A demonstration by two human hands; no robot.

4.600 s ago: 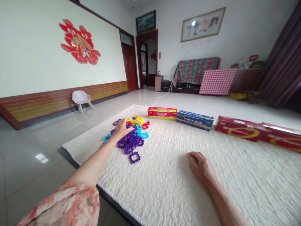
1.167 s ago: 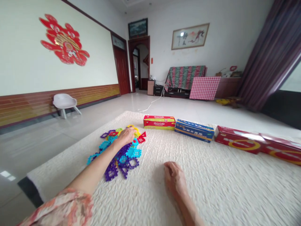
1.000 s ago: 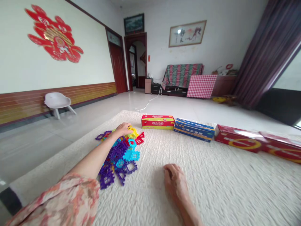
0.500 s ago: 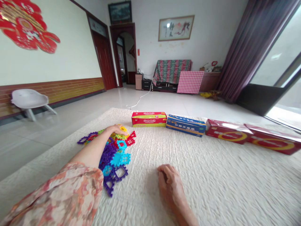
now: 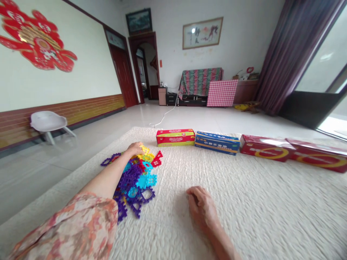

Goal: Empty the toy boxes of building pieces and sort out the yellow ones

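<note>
My left hand (image 5: 135, 148) reaches to the far end of a pile of notched plastic building pieces. Its fingers are closed at the edge of a yellow building piece (image 5: 145, 150); the fingertips are partly hidden. Purple pieces (image 5: 129, 177) make up much of the pile beneath my forearm, with a light-blue piece (image 5: 145, 180) and a red piece (image 5: 156, 159) along its right side. My right hand (image 5: 202, 204) rests on the cream textured mat (image 5: 173, 231), right of the pile, its fingers curled in and nothing seen in them.
Across the mat's far side runs a row of boxes: a red and yellow-green box (image 5: 175, 138), a blue box (image 5: 217, 143) and two dark red boxes (image 5: 267, 148). Beyond the mat, a white chair (image 5: 48, 122) stands on the left and a white cord (image 5: 164, 116) lies on the tiles.
The view has turned slightly left, so things sit farther right. My left hand has closed at the yellow piece, and some purple pieces near my sleeve have shifted. My right hand stays curled on the mat.
</note>
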